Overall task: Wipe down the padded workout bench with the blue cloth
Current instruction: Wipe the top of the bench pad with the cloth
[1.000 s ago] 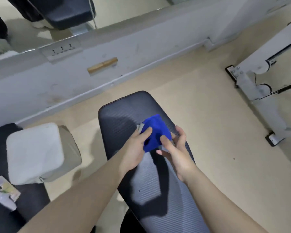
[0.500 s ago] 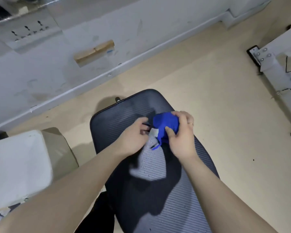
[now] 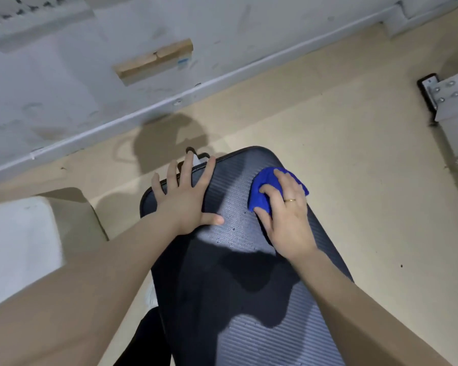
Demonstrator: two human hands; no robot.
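Right hand (image 3: pixel 288 215) has the blue cloth (image 3: pixel 265 191) bunched under curled fingers, pressed onto the far right corner of the bench (image 3: pixel 249 286).

Left hand (image 3: pixel 185 196) is flat and open, fingers spread, resting on the far left edge of the pad, so it looks like it's just bracing. Cloth sits right at the head end, touching the pad, with only a little of the pad beyond it. The bench's long axis runs from that far end back toward the person, so nearly all the unwiped surface lies behind the right hand, toward the body. My guess is wiping has barely begun and the next stroke has to pull back along the length. A few small dark specks show on the pad between the 2 hands.
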